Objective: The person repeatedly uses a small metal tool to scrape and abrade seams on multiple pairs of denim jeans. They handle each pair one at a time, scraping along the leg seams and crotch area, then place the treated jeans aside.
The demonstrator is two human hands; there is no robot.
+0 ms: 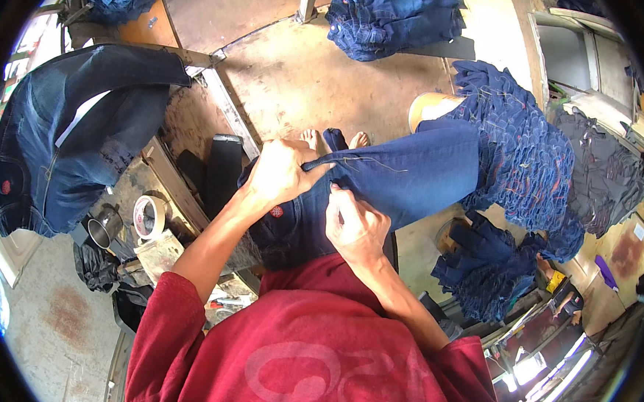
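A pair of dark blue jeans (412, 166) lies across my lap, one leg stretching out to the right. With thumb and fingers closed, my left hand (283, 173) grips a fold of the denim along a seam. Close beside it, my right hand (358, 229) is curled in a pinch against the cloth. Whatever sits between its fingertips is too small or hidden to tell. Loose pale threads trail over the leg just right of both hands. A round red patch (276, 211) shows on the jeans below my left wrist.
Dark jeans (82, 142) drape at the left, near a tape roll (161, 209) and metal cup (104, 226). Folded jeans (392, 21) are stacked at the far side. Bunched, thread-covered denim (524, 154) heaps at the right, above another denim pile (484, 270).
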